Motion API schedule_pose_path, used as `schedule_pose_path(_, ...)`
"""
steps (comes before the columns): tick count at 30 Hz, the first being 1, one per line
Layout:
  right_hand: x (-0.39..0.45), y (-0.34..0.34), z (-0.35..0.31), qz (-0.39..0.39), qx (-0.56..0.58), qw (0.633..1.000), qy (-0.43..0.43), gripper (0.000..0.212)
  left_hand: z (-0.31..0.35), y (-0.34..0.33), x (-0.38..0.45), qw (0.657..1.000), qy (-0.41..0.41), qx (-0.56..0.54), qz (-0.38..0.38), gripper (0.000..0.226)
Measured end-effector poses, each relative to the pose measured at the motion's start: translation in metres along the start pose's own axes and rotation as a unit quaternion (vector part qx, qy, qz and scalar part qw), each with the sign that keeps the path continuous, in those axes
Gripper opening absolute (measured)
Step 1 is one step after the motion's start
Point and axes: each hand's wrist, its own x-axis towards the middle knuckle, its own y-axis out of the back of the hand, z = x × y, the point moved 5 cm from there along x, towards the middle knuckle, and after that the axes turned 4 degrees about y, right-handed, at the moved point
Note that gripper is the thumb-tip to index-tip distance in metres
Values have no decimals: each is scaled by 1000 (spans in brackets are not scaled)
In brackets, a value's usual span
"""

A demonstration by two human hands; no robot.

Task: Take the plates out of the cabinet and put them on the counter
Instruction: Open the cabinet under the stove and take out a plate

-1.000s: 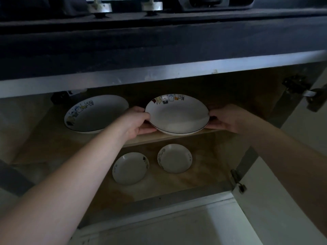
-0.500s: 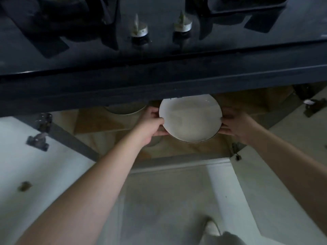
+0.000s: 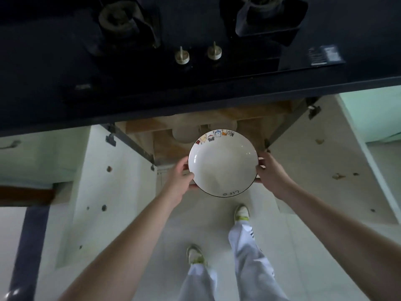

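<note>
Plate (image 3: 223, 165) held level in front of the open cabinet (image 3: 165, 135), below the counter (image 3: 152, 92) edge.
White, shallow, dark rim line, coloured cartoon figures along far edge, small lettering at near edge; face up.

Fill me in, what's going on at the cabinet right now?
A person is standing in front of the open cabinet below the cooktop, holding a white plate level with both hands. The left hand grips its left rim and the right hand grips its right rim. The plate is out of the cabinet, in the air below the dark counter edge, not yet set down. Another pale dish shows partly inside the cabinet.
</note>
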Motion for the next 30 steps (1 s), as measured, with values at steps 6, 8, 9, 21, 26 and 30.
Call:
schedule_pose_path(6, -106, 32, -27, -7, 0, 1000, 1, 39, 20, 7, -101, 999, -6, 20, -46, 57)
schedule_pose_path(8, -131, 47, -38, -15, 14, 1000, 16, 42, 31, 7, -130, 998, -15, 5, -63, 54)
schedule_pose_path(9, -143, 57, -43, -15, 21, 999, 30, 42, 36, 5, -143, 997, -19, -6, -70, 53)
schedule_pose_path(21, -213, 166, -98, -31, -10, 982, 187, 39, 67, -59, -262, 995, -86, -41, -9, 56)
schedule_pose_path(26, -219, 153, -118, -81, -38, 975, 201, 39, 60, -48, -300, 992, -94, -72, 44, 56)
schedule_pose_path(30, -230, 116, -134, -125, -69, 965, 221, 38, 44, -15, -334, 985, -98, -93, 108, 57)
